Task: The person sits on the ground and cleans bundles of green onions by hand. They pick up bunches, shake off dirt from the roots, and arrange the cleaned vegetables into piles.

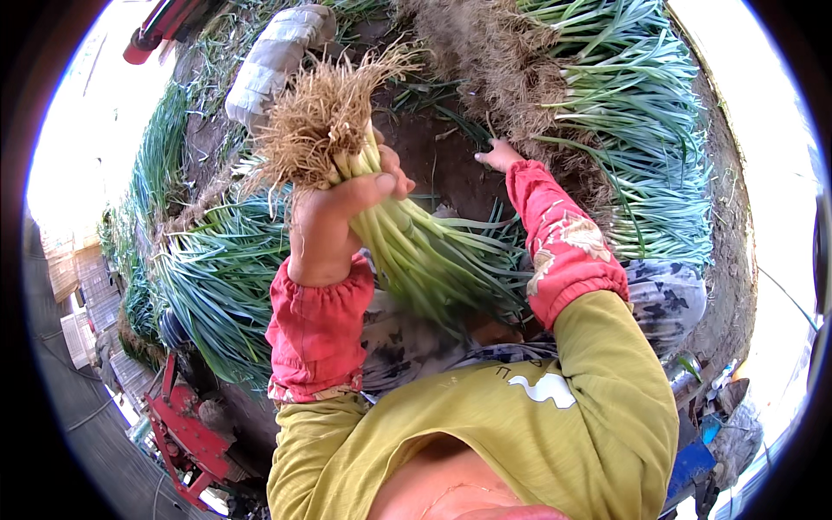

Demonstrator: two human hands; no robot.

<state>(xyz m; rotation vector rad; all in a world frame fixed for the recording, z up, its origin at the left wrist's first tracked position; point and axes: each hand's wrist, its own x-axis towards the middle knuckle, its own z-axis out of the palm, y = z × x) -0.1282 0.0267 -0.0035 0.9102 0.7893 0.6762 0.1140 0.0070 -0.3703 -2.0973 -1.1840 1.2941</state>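
My left hand (364, 195) is closed around a bunch of allium plants (416, 253), which look like young leeks or green garlic. Its shaggy brown roots (325, 117) point up and away from me, while the pale stalks and green leaves hang over my lap. My right hand (504, 156) reaches out low over the soil, beside the root ends of a long pile of the same plants (637, 130). Thumb and forefinger are apart there, near a dark loose leaf (474, 127); the other fingers are partly hidden.
At my left lies another heap of these plants (221, 273). A wrapped pale bundle (276, 62) rests on the ground ahead, near bare soil (448, 175). Red metal machinery (188, 429) stands at lower left. A blue object (689, 465) lies among litter at lower right.
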